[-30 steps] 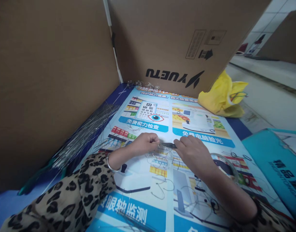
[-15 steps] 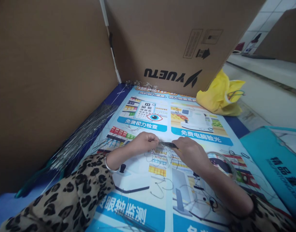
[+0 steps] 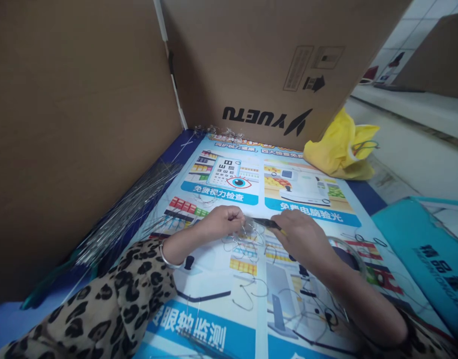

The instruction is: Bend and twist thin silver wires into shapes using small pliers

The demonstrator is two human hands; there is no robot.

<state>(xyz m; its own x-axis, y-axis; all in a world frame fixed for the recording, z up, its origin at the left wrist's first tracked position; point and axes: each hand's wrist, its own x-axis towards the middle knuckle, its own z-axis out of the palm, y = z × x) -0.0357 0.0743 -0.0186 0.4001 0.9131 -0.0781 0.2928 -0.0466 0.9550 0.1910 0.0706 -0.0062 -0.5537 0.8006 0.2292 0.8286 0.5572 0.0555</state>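
Over the middle of the printed poster, my left hand (image 3: 226, 221) pinches a small bent wire piece (image 3: 248, 227), with thin wire loops hanging below the fingers. My right hand (image 3: 302, 238) is wrapped round the handles of dark-nosed pliers (image 3: 265, 222), whose jaws point left and reach the wire at my left fingertips. Whether the jaws grip the wire is too small to tell. Curved loose wires (image 3: 251, 294) lie on the poster below my hands. A coil of wire (image 3: 359, 259) is partly hidden by my right forearm.
A bundle of straight wires (image 3: 127, 209) lies along the left cardboard wall (image 3: 75, 124). Another cardboard panel (image 3: 258, 60) stands behind the poster (image 3: 261, 189). To the right are a yellow bag (image 3: 337, 149) and a teal box (image 3: 408, 234). Tangled wires (image 3: 221, 132) sit at the back.
My right hand and the pliers have shifted slightly right. The left hand stays almost in place, still pinching the wire.
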